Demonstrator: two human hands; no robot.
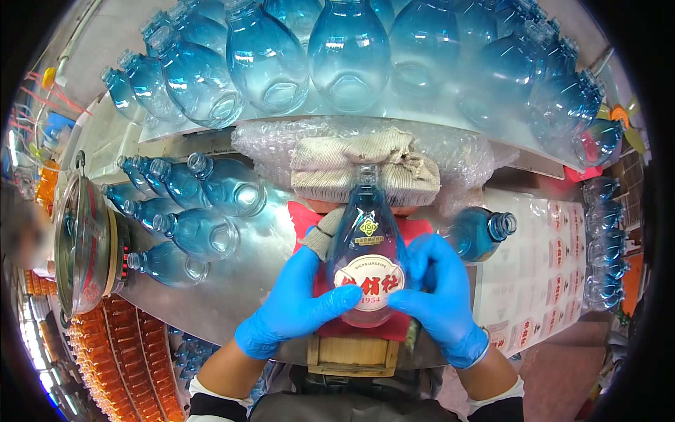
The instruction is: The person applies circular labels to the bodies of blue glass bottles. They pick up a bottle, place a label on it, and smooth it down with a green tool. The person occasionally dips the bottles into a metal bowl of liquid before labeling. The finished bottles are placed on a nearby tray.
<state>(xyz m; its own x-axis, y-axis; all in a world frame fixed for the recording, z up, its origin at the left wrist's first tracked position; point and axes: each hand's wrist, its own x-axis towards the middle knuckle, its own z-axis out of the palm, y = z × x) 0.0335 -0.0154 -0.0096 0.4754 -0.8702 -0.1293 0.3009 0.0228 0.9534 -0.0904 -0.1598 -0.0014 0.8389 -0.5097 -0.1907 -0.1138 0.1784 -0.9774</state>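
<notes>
Both your blue-gloved hands, left hand (292, 302) and right hand (439, 299), are clamped on the blue glass bottle (365, 246); uneven thumb pressure could wrinkle its oval red-and-white label (369, 283).

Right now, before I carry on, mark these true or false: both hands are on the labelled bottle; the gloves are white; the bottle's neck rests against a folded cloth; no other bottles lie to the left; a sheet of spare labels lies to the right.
1. Both hands are on the labelled bottle. True: left hand and right hand press its label.
2. The gloves are white. False: they are blue.
3. The bottle's neck rests against a folded cloth. True.
4. No other bottles lie to the left. False: a cluster of blue bottles lies there.
5. A label sheet lies to the right. True.
</notes>
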